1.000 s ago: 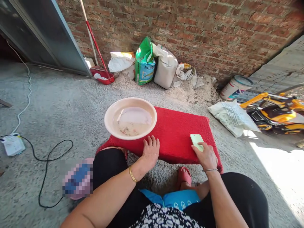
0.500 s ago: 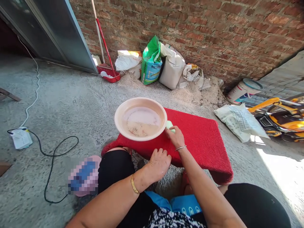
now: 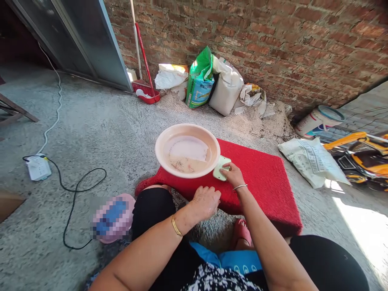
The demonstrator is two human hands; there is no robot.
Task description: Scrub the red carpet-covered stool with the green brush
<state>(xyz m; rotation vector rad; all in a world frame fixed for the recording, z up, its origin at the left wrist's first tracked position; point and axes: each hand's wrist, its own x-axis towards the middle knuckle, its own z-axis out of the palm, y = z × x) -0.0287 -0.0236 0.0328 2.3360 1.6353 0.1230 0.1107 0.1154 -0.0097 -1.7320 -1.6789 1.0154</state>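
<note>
A pinkish-beige basin (image 3: pixel 160 158) of cloudy water stands on the left end of a red-covered bench (image 3: pixel 257 178). Pale bits and reddish shreds show in the water. Beside the basin's right rim, my right hand (image 3: pixel 233 176) grips a pale green, flat object with rounded corners (image 3: pixel 219 173); its kind I cannot make out. My left hand (image 3: pixel 206 202), with a gold bracelet at the wrist, is before the bench's near edge, below the basin. Its fingers are curled closed, palm down, and hide whatever may be inside.
A pink basin (image 3: pixel 131 210) with blurred blue contents is on the floor at left, near a power strip (image 3: pixel 39 169) and black cord. Several sacks (image 3: pixel 200 87) and spilled grain line the brick wall. A white sack (image 3: pixel 312 159) and an orange-black machine (image 3: pixel 363 157) are at right.
The view has shifted slightly left. More of the pale green object now shows beside the basin, under my right hand. My left hand stays curled near the bench edge.
</note>
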